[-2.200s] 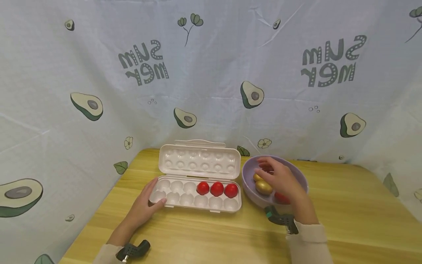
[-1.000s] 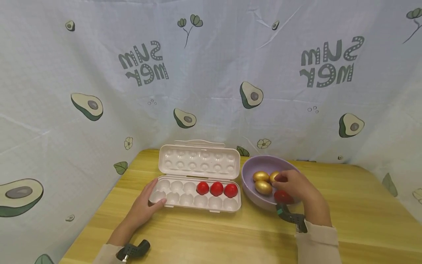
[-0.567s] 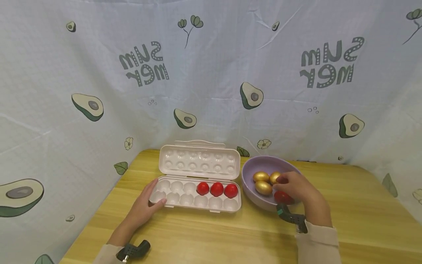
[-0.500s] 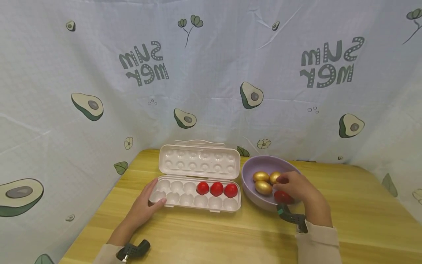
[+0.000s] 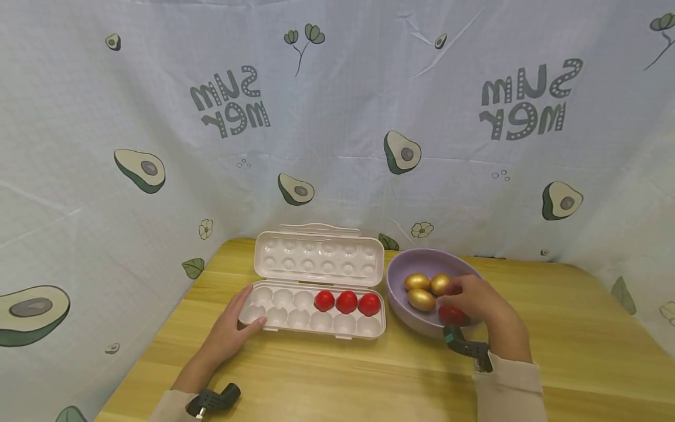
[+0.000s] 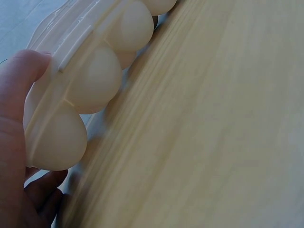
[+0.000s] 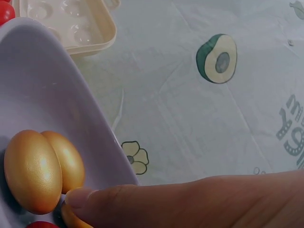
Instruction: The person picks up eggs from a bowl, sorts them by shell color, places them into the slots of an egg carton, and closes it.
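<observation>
My left hand [image 5: 230, 325] grips the left end of an open cream plastic egg box [image 5: 321, 320]. In the left wrist view, its thumb [image 6: 28, 66] lies on the rim and other fingers curl beneath the egg cups. Three red eggs [image 5: 347, 302] sit at the right of the back row. My right hand [image 5: 471, 299] reaches into a purple bowl [image 5: 401, 266], its thumb and index finger pinching a gold egg [image 5: 439, 283] at its right side. Two other gold eggs [image 5: 421, 299] lie left of it. A red egg [image 5: 453, 315] lies under the hand, partly covered.
The box's lid [image 5: 319, 258] stands open at the back, near a white curtain [image 5: 337, 117] printed with avocados. Box and bowl stand side by side on a wooden table [image 5: 337, 375]. Dark camera mounts [image 5: 213, 401] are strapped to both wrists.
My right hand has come down and rightward in the bowl, from above the gold eggs to the right-hand one, then stayed nearly still. My left hand has kept its place on the egg box.
</observation>
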{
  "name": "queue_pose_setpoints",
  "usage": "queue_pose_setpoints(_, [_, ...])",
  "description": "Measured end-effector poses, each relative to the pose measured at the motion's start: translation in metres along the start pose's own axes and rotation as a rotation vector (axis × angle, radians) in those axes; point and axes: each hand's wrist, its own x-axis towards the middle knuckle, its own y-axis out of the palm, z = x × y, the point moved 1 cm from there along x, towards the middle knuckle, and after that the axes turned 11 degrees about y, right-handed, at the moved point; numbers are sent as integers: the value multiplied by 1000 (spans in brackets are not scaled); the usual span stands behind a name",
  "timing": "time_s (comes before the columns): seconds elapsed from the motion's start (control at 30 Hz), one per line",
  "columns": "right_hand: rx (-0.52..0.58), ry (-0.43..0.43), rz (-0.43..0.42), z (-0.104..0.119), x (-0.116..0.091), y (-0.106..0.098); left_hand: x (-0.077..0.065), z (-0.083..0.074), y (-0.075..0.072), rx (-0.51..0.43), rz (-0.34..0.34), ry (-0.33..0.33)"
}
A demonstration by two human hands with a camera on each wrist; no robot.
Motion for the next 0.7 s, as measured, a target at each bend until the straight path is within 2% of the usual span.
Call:
queue_pose_setpoints(0.23, [1, -27, 21, -1, 0, 4, 2, -2, -1, -12, -13, 26])
queue_pose_setpoints(0.43, [-16, -27, 36, 0, 0, 7, 1, -2, -1, -14, -7, 12])
queue_pose_setpoints(0.7, [-51, 19, 88, 3, -1, 10, 1, -1, -1, -14, -9, 10])
